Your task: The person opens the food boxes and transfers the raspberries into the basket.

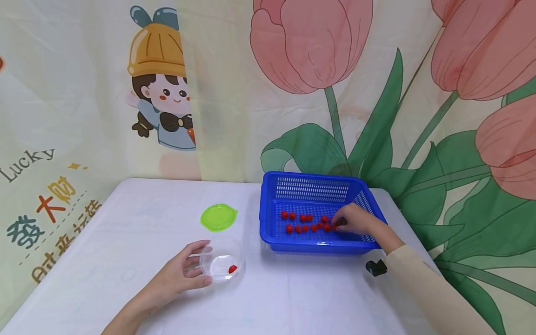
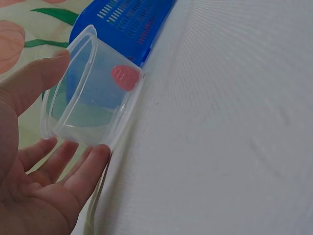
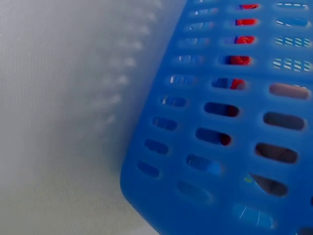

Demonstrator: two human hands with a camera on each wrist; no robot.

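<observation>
My left hand (image 1: pixel 177 274) holds a clear plastic cup (image 2: pixel 93 107) from its left side, thumb near the rim and fingers along the wall. One small, rounded red piece (image 2: pixel 125 77) lies at the bottom of that cup. My right hand (image 1: pixel 353 218) reaches down into a blue slotted basket (image 1: pixel 318 246), its fingers bent at the right end of several small red pieces (image 1: pixel 310 217). Those fingertips are partly hidden, and I cannot tell whether they pinch a piece. The right wrist view mostly shows the basket's outer wall (image 3: pixel 195 117), with red bits behind its slots.
A bright green lid (image 1: pixel 218 217) lies flat on the white-covered table (image 1: pixel 159 209), behind the cup. Near my right sleeve (image 1: pixel 423 279), just in front of the basket, is a small black object (image 1: pixel 376 267). A printed curtain (image 1: pixel 226 93) hangs behind the table.
</observation>
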